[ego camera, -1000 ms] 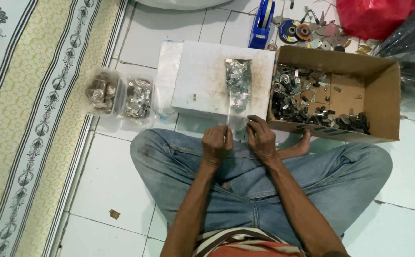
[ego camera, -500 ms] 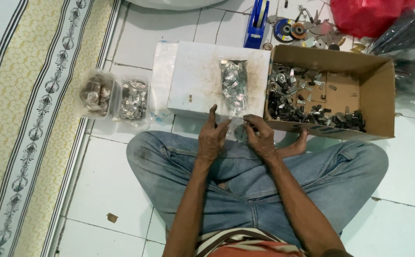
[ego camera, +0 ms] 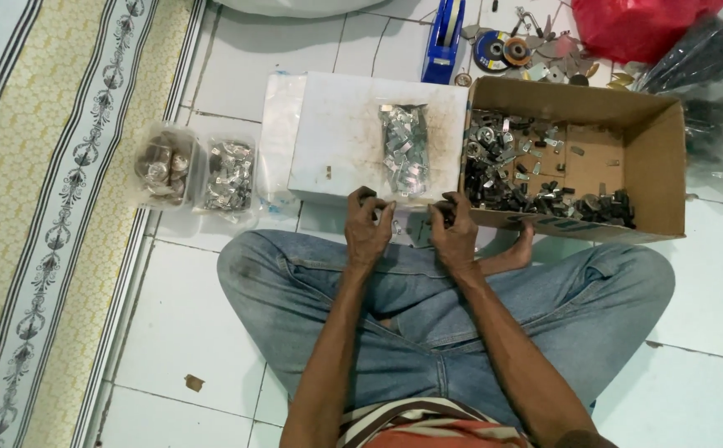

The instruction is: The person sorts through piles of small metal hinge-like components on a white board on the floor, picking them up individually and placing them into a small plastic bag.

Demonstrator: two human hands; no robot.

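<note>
I sit cross-legged on a tiled floor in jeans. My left hand (ego camera: 368, 224) and my right hand (ego camera: 454, 230) are held side by side over my lap, fingers curled around the lower end of a clear plastic bag of small metal parts (ego camera: 404, 148). The bag lies lengthwise on a white flat box (ego camera: 336, 141) just in front of my hands. To the right stands an open cardboard box (ego camera: 652, 158) with several loose dark and silvery metal pieces inside.
Two filled clear bags (ego camera: 162, 163) (ego camera: 229, 173) lie at the left beside a patterned mat (ego camera: 38, 191). A blue tape dispenser (ego camera: 444, 37), grinding discs (ego camera: 501, 51), a red bag (ego camera: 635, 25) and a dark plastic bag (ego camera: 710, 75) crowd the far side.
Both hands stay together at the bag's near end; the left hand's fingers have curled in after being raised half a second ago. The view has shifted slightly.
</note>
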